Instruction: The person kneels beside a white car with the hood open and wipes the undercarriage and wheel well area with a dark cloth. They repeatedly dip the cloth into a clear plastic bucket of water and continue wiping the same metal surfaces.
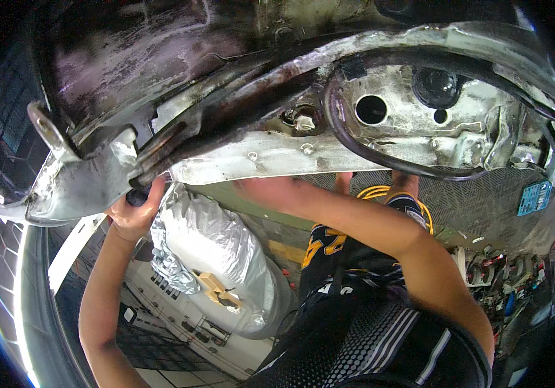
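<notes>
A worn, white-and-black metal car body panel (239, 158) spans the view, its lower flange dotted with small studs. My left hand (136, 216) is raised at its left end, below a grey bent metal bracket (90, 178). Its thumb and fingers curl round something dark (137, 196), too shadowed to name. My right forearm crosses from the right, and my right hand (261, 192) reaches in under the flange's lower edge. The panel covers its fingers, and the hand is blurred. A thick black hose (342, 129) loops over the panel's right half.
Silver plastic sheeting (206, 226) wraps a rounded bulky form below the panel, with small tan blocks (216, 288) on it. A yellow hose (374, 191) lies on the grey mat by my legs. Tools and parts (507, 278) are heaped at right, near a blue tag-like piece (534, 198).
</notes>
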`<state>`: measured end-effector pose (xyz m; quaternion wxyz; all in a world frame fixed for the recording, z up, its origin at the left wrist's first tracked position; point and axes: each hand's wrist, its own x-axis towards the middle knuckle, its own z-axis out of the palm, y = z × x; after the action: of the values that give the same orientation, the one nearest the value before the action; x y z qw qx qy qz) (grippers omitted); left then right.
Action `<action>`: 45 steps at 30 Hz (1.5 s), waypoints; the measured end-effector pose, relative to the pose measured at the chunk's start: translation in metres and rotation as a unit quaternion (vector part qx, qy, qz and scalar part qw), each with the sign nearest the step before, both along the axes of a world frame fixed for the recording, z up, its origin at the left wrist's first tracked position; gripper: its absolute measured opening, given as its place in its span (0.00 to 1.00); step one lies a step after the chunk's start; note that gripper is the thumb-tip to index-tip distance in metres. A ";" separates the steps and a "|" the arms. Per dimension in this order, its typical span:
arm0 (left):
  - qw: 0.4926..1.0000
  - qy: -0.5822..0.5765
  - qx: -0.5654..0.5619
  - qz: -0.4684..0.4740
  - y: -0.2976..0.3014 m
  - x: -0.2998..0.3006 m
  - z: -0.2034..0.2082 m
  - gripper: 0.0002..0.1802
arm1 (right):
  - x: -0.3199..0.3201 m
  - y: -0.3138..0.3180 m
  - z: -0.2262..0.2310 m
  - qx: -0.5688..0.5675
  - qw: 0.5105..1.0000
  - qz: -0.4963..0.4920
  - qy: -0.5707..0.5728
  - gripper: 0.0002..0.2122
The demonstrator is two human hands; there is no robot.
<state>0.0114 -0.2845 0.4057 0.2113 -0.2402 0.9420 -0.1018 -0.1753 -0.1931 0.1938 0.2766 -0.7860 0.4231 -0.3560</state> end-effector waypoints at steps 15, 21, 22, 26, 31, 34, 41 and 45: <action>1.000 0.001 -0.012 0.015 0.007 0.006 0.000 0.33 | 0.026 -0.035 0.024 0.200 0.922 0.016 -0.331 0.16; 0.995 0.067 -0.075 0.026 0.014 0.000 -0.008 0.26 | -0.021 -0.038 0.054 0.326 0.746 0.017 -0.581 0.13; 0.995 0.067 -0.072 0.031 0.015 0.001 -0.007 0.26 | -0.019 -0.038 0.054 0.298 0.778 0.013 -0.553 0.13; 0.998 0.043 -0.050 0.022 0.011 0.002 -0.005 0.26 | 0.002 -0.050 0.050 0.102 0.959 -0.010 -0.265 0.14; 0.997 0.045 -0.066 -0.007 0.013 0.011 -0.009 0.23 | 0.004 -0.044 0.043 0.201 0.920 0.030 -0.334 0.15; 0.997 0.028 -0.071 -0.020 0.006 0.004 -0.009 0.22 | 0.025 -0.032 0.031 0.182 0.913 -0.019 -0.363 0.14; 0.997 0.021 -0.069 -0.012 0.008 0.006 -0.006 0.23 | 0.050 -0.018 0.018 0.100 0.963 -0.101 -0.231 0.14; 0.998 0.034 -0.057 0.011 0.014 0.020 -0.007 0.22 | 0.043 -0.020 0.031 0.106 0.980 -0.069 -0.153 0.17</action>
<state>0.0311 -0.2706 0.3984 0.1663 -0.2659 0.9384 -0.1449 -0.1320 -0.2136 0.2252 0.3944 -0.6579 0.4641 -0.4430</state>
